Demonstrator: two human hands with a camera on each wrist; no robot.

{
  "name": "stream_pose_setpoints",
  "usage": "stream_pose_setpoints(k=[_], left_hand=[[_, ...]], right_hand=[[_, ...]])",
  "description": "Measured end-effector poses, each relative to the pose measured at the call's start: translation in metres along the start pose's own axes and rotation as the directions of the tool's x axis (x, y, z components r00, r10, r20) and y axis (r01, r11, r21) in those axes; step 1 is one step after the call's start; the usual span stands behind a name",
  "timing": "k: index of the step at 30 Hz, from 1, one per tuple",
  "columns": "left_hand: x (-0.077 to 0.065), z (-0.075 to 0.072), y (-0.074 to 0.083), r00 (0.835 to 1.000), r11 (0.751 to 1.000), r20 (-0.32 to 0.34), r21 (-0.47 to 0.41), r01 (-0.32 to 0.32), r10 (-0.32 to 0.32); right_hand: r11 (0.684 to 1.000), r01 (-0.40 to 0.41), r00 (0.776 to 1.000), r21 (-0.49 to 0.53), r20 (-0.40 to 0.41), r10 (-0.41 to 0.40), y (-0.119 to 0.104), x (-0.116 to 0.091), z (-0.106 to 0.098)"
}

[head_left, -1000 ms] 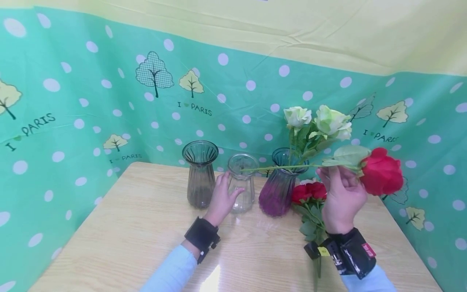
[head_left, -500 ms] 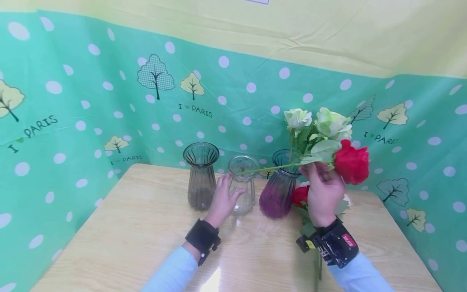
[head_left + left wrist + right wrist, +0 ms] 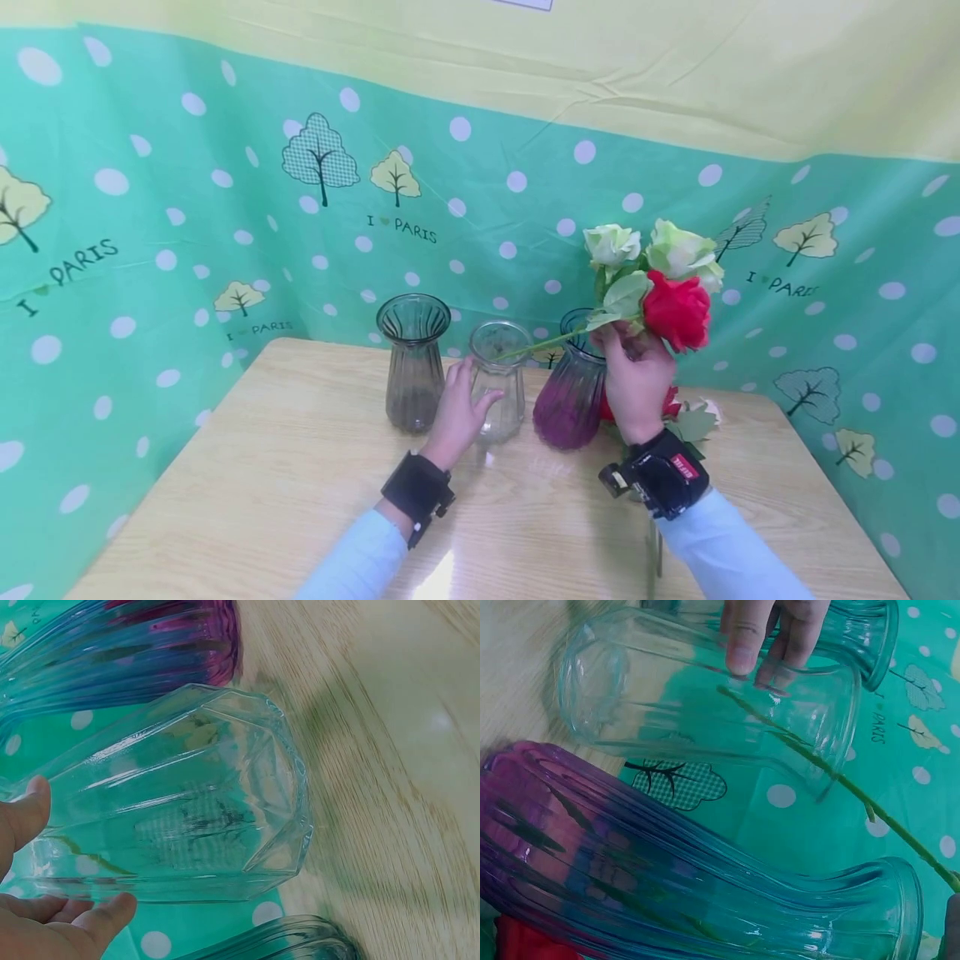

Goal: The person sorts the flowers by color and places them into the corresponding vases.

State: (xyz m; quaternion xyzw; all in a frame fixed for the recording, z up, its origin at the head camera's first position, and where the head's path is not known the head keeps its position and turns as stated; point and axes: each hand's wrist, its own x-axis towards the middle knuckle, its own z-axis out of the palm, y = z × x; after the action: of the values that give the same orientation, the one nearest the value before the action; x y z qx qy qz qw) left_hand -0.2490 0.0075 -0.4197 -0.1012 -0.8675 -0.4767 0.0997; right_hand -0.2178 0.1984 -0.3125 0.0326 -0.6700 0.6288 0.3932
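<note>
Two grips divide the work: your left hand [image 3: 457, 418] clasps the clear vase [image 3: 504, 375], probably for steadiness, while your right hand [image 3: 639, 382] pinches the rose [image 3: 677, 310] high on its stem [image 3: 889, 820], a hold that leaves the lower end free to slant inside the vase.

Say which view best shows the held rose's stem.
Right wrist view: the stem reaches into the clear vase, its tip visible inside. The head view shows it smaller; the left wrist view, only a short piece through the glass.
</note>
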Motion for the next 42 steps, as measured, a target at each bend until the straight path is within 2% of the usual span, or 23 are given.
stream_pose_setpoints(k=[11, 22, 29, 35, 42], left_hand=[[0.0, 0.0, 0.0, 1.0, 1.0, 0.003, -0.025, 0.009, -0.009], [0.0, -0.001, -0.003, 1.0, 0.999, -0.001, -0.035, 0.001, -0.001], [0.001, 0.0, -0.003, 1.0, 1.0, -0.006, -0.024, -0.017, 0.017], [0.002, 0.001, -0.003, 1.0, 1.0, -0.01, -0.01, -0.004, 0.004], [0.001, 0.002, -0.003, 1.0, 1.0, -0.006, -0.031, -0.002, 0.002]], right_hand=[[0.994, 0.03, 0.993, -0.105, 0.112, -0.018, 0.007, 0.003, 0.012], [0.995, -0.022, 0.973, -0.101, 0.227, 0.044, 0.006, 0.007, 0.034], [0.961, -0.003, 0.963, -0.276, 0.26, 0.078, 0.004, 0.009, 0.044], [0.941, -0.006, 0.95, -0.338, 0.29, 0.111, 0.005, 0.012, 0.052], [0.92, 0.027, 0.94, -0.391, 0.322, 0.11, 0.007, 0.013, 0.061]])
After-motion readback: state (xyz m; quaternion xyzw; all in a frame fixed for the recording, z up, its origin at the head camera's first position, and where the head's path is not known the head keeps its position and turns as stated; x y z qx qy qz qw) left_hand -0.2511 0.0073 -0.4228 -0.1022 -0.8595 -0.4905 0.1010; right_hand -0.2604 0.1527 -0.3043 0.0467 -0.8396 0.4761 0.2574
